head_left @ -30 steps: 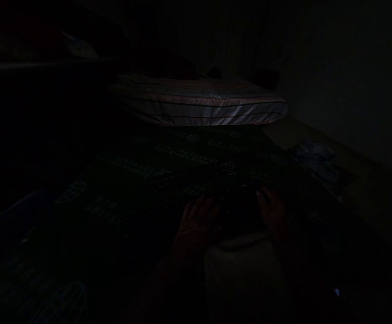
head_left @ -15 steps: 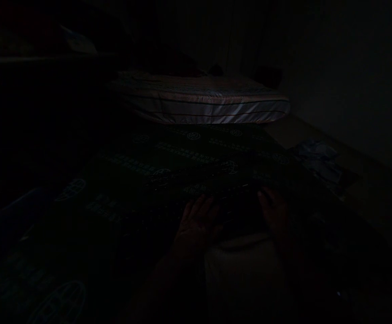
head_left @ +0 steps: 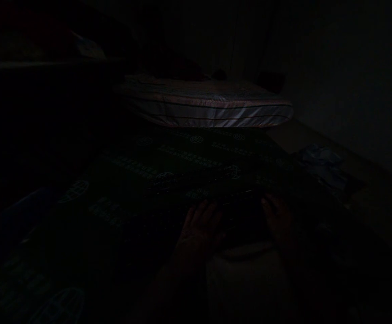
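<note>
The room is very dark. My left hand (head_left: 198,227) lies with its fingers stretched out on a dark sheet (head_left: 169,171) printed with globe marks and lines of text. My right hand (head_left: 277,218) rests a little to the right, fingers forward, on the same sheet. Between them sits a dark patch I cannot make out. A pale cloth or cushion (head_left: 246,274) lies just below both hands, close to me.
A striped mattress or thick cushion (head_left: 209,110) lies at the far end of the sheet. Crumpled pale things (head_left: 320,164) sit on the floor at the right. A wall runs along the right side. The left side is too dark to read.
Both hands stay in the same pose on the sheet. The whole view has slid slightly down and to the right, as from a small head movement.
</note>
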`<state>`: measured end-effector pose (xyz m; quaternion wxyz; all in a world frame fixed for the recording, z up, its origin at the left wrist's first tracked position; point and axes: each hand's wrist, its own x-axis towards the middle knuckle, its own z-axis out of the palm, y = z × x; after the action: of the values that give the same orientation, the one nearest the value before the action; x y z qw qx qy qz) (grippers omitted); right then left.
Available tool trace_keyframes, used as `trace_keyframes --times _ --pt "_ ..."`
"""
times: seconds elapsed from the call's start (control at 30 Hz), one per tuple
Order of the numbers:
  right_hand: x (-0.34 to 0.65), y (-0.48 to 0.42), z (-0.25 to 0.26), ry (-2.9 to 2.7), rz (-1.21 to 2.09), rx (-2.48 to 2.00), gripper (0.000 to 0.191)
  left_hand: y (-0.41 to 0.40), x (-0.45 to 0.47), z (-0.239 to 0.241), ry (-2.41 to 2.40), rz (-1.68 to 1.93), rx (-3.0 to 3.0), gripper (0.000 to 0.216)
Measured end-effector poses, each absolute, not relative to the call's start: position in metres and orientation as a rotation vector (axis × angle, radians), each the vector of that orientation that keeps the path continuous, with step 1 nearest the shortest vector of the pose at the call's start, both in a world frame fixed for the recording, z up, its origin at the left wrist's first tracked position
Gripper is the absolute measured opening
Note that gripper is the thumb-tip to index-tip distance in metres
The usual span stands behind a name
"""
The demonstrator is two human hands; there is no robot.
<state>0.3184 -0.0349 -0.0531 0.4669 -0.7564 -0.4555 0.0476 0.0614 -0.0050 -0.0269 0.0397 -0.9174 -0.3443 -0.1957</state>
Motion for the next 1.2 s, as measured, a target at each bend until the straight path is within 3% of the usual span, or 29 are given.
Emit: trace_keyframes --times 0.67,0.9,1.2 --pt "0.318 -0.037 -0.045 -1.08 0.09 -1.912 0.048 -0.004 0.059 -0.029 -1.007 -0.651 -2.773 0.043" --pt "0.312 -0.006 0.002 -1.494 -0.128 -1.779 0.036 -0.005 0.059 -0.032 -0.991 -0.716 -2.696 0.039" --pt "0.325 0.117 0.034 -2.194 -0.183 -1.796 0.019 -0.007 0.056 -0.037 -1.015 -0.755 -2.713 0.041"
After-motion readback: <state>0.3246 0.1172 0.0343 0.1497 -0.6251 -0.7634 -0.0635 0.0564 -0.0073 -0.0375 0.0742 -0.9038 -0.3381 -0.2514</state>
